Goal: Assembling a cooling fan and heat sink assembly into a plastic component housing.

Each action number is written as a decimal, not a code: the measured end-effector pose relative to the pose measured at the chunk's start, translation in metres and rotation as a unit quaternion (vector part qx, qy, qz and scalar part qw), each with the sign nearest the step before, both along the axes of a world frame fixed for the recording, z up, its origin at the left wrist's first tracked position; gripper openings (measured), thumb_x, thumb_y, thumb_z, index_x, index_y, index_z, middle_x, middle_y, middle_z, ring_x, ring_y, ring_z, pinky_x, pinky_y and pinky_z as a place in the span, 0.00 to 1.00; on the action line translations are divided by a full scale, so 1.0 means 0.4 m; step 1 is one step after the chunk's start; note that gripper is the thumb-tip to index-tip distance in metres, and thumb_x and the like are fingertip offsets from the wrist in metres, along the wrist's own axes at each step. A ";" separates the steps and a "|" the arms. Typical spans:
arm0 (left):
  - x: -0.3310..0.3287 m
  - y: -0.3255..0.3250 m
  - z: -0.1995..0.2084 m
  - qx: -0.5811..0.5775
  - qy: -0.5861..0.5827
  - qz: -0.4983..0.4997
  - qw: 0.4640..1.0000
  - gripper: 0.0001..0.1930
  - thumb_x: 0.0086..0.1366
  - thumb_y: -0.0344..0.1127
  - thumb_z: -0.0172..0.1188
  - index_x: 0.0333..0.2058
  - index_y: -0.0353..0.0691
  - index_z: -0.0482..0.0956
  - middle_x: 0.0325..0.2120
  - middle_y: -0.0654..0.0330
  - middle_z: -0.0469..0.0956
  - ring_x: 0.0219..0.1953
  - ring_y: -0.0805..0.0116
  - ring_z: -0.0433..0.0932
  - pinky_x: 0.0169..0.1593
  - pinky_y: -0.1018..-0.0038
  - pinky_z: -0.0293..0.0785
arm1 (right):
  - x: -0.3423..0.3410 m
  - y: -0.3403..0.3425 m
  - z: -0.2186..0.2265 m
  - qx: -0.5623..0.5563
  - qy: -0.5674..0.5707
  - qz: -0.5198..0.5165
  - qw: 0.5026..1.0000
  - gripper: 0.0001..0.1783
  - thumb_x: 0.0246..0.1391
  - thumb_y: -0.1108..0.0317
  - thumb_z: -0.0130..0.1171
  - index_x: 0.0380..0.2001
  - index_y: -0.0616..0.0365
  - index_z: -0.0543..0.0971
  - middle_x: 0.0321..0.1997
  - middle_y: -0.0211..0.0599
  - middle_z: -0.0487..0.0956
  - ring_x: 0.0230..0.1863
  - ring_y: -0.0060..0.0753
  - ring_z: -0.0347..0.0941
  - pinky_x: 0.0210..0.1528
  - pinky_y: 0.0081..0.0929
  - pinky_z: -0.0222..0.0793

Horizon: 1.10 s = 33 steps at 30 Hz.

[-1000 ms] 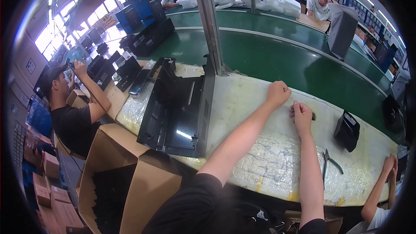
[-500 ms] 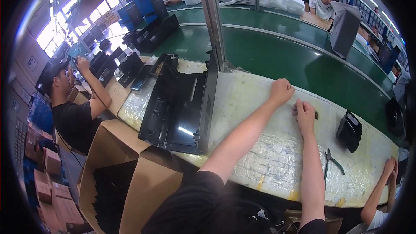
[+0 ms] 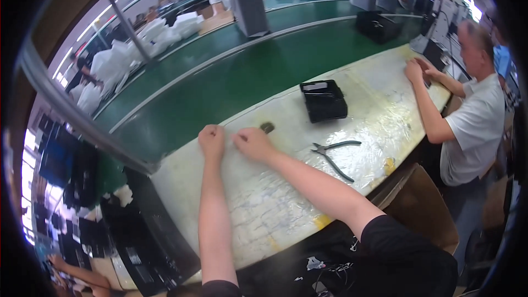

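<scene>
My left hand [image 3: 212, 142] is closed in a fist on the pale, plastic-wrapped work surface [image 3: 256, 187], close to its far edge. Just right of it, my right hand [image 3: 254, 144] rests with its fingers curled in; nothing shows sticking out of either hand. The hands are a small gap apart. A dark spot [image 3: 267, 127] on the surface lies beside my right hand. Farther right stands a black box-shaped plastic part [image 3: 323, 101]. A pair of cutting pliers [image 3: 333, 155] with dark green handles lies nearer, its handles spread.
A large black plastic housing [image 3: 148, 236] stands at the left by a metal post [image 3: 82, 104]. Beyond the surface runs a green conveyor [image 3: 231, 80], carrying a grey-wrapped unit [image 3: 248, 6]. At right a co-worker [image 3: 473, 115] sits near a cardboard box [image 3: 421, 203].
The view has swung to the right, bringing the co-worker at right fully in and pushing the black housing to the lower left. Both my hands remain closed on the surface.
</scene>
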<state>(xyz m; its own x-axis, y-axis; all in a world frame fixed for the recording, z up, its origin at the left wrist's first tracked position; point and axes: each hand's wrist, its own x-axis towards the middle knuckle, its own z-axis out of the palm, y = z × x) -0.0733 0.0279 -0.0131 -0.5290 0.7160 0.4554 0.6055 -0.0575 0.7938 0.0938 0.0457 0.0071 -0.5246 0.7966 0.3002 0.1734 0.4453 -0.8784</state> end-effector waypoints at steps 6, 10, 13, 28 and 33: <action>0.020 0.009 -0.019 0.033 -0.005 -0.011 0.999 0.10 0.52 0.29 0.57 0.16 0.29 0.70 0.18 0.53 0.76 0.21 0.67 0.70 0.28 0.72 0.67 | 0.029 -0.006 -0.006 -0.036 0.033 0.009 0.999 0.19 0.56 0.59 0.53 0.22 0.64 0.79 0.19 0.40 0.77 0.22 0.33 0.73 0.30 0.31 0.67; 0.020 0.015 -0.013 0.025 -0.025 -0.004 0.999 0.11 0.52 0.29 0.57 0.15 0.29 0.70 0.19 0.53 0.76 0.21 0.66 0.71 0.28 0.71 0.66 | 0.018 0.004 -0.013 -0.041 0.036 0.014 0.998 0.19 0.56 0.58 0.53 0.22 0.64 0.79 0.19 0.40 0.78 0.23 0.33 0.73 0.30 0.30 0.68; -0.011 -0.015 0.001 0.007 0.029 0.004 1.000 0.09 0.50 0.30 0.57 0.18 0.30 0.73 0.20 0.51 0.76 0.22 0.61 0.72 0.29 0.68 0.68 | -0.021 0.004 -0.027 0.004 -0.006 -0.009 1.000 0.17 0.53 0.59 0.54 0.23 0.63 0.79 0.21 0.44 0.78 0.24 0.38 0.73 0.31 0.33 0.67; 0.030 -0.031 0.057 0.096 0.019 0.068 0.993 0.11 0.45 0.33 0.58 0.11 0.34 0.71 0.16 0.48 0.72 0.20 0.50 0.72 0.24 0.61 0.66 | -0.028 -0.016 -0.007 -0.132 0.044 0.060 0.988 0.18 0.59 0.58 0.54 0.27 0.63 0.78 0.21 0.30 0.76 0.21 0.17 0.69 0.22 0.16 0.62; 0.171 -0.160 0.332 0.217 -0.066 -0.064 0.972 0.11 0.51 0.35 0.63 0.18 0.32 0.76 0.24 0.56 0.77 0.27 0.62 0.76 0.33 0.72 0.71 | -0.007 0.021 -0.019 -0.149 0.030 0.046 0.987 0.18 0.59 0.57 0.54 0.27 0.63 0.78 0.21 0.29 0.76 0.20 0.17 0.69 0.20 0.17 0.61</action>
<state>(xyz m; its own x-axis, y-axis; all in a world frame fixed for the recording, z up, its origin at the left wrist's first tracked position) -0.0049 -0.0363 0.1197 -0.5229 0.5358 0.6629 0.4660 -0.4715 0.7487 0.0910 0.0542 -0.0006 -0.5867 0.8045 0.0930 0.0883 0.1777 -0.9801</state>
